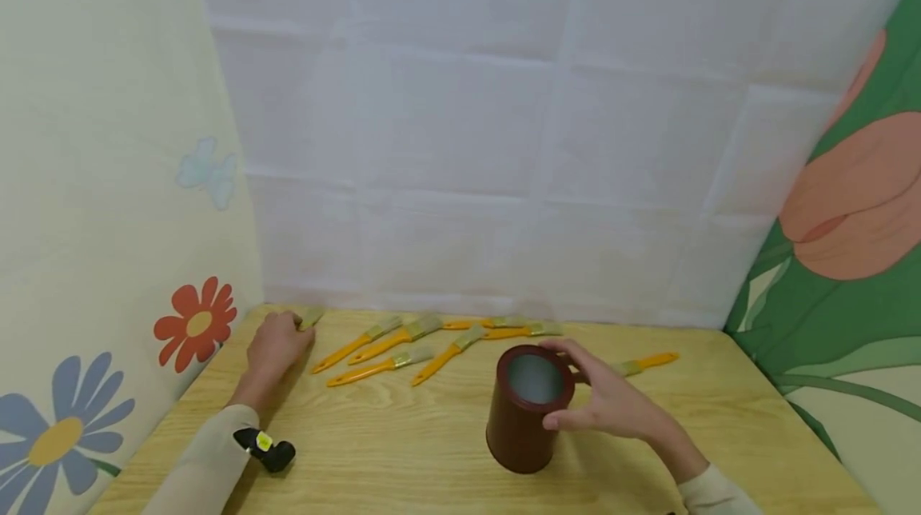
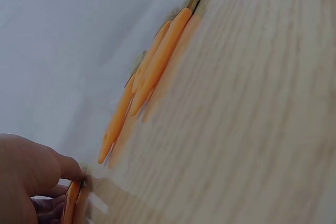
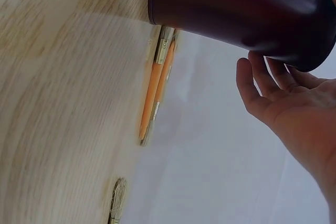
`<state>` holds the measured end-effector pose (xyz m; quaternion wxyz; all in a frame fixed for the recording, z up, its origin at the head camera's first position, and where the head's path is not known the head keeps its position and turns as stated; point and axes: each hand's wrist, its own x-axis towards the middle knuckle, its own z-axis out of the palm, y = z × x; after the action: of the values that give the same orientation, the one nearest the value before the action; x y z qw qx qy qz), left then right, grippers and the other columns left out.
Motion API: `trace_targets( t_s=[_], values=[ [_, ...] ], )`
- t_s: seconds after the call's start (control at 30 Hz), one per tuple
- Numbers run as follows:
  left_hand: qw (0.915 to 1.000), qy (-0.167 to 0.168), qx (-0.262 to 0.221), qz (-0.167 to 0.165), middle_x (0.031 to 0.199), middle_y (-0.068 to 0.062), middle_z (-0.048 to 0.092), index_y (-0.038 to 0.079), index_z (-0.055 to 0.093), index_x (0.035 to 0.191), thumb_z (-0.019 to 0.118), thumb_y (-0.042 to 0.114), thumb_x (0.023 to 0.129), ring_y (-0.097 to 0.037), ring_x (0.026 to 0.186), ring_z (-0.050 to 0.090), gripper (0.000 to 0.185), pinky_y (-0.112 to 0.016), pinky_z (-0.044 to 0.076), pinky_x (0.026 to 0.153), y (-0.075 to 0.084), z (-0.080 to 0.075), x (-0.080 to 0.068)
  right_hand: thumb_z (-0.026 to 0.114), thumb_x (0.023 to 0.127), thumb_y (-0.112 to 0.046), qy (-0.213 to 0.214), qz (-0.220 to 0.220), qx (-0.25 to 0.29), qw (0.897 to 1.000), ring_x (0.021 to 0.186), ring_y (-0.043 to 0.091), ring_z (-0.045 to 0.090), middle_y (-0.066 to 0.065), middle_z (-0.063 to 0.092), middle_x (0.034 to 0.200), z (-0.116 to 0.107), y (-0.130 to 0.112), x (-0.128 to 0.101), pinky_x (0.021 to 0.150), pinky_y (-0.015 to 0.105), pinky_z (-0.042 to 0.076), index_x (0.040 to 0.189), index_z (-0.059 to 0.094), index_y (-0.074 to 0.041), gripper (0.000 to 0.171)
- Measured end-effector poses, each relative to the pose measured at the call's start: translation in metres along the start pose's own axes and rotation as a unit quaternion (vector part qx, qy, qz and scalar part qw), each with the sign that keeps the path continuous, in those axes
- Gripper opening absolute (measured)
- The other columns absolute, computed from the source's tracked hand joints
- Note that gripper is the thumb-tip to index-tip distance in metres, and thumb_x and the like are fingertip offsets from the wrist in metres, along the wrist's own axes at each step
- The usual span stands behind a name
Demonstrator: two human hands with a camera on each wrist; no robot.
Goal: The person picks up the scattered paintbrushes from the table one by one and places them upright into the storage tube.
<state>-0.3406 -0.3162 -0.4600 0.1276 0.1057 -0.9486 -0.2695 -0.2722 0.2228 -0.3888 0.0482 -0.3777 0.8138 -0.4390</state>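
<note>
Left hand nearly closed, pinching brush well left of mug; right hand, half-open, grips mug; best steady mug, pinch brush firmly

Dk brown container is held nr one end by R hand. Two orange-handled brushes are partly hidden by it on wood-grain bench; 3rd brush is cut off at btm edge, white backdrop seen alongside.

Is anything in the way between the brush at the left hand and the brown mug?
Yes, low things: several loose paintbrushes lie flat on the table between the brush at the left hand and the brown mug. Nothing tall shows there, so lifting over them would probably work.
</note>
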Motion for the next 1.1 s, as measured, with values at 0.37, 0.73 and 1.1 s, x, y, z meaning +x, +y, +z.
trace_targets(
  t_s=[0.37,0.73,1.1],
  values=[
    [0.9992,-0.009,-0.039,0.002,0.118,-0.028,0.062,-0.010,0.061,0.126,0.065,0.025,0.097,-0.040,0.099,0.059,0.046,-0.056,0.049,0.078,0.012,-0.014,-0.005,0.088,0.082,-0.019,0.002,0.001,0.002,1.000,0.126,0.022,0.051,-0.005,0.053,0.140,0.001,0.001,0.002,0.101,0.058,0.042,0.151,0.041,-0.028,0.084],
    [0.9921,0.066,-0.035,0.101,0.109,-0.022,0.059,-0.004,0.064,0.124,0.066,0.022,0.096,-0.035,0.091,0.059,0.039,-0.048,0.051,0.067,0.070,-0.030,-0.017,0.088,0.082,-0.018,0.009,0.001,0.006,1.000,0.126,0.023,0.050,-0.003,0.052,0.140,0.003,0.004,0.001,0.103,0.057,0.041,0.151,0.041,-0.027,0.083],
    [0.9781,0.091,-0.077,0.170,0.109,-0.015,0.062,0.001,0.067,0.124,0.065,0.022,0.099,-0.029,0.089,0.061,0.033,-0.043,0.051,0.067,0.123,-0.047,-0.039,0.088,0.082,-0.018,0.012,-0.003,0.003,1.000,0.123,0.023,0.051,-0.004,0.053,0.139,0.004,0.004,0.003,0.102,0.057,0.041,0.151,0.042,-0.025,0.083]
  ],
)
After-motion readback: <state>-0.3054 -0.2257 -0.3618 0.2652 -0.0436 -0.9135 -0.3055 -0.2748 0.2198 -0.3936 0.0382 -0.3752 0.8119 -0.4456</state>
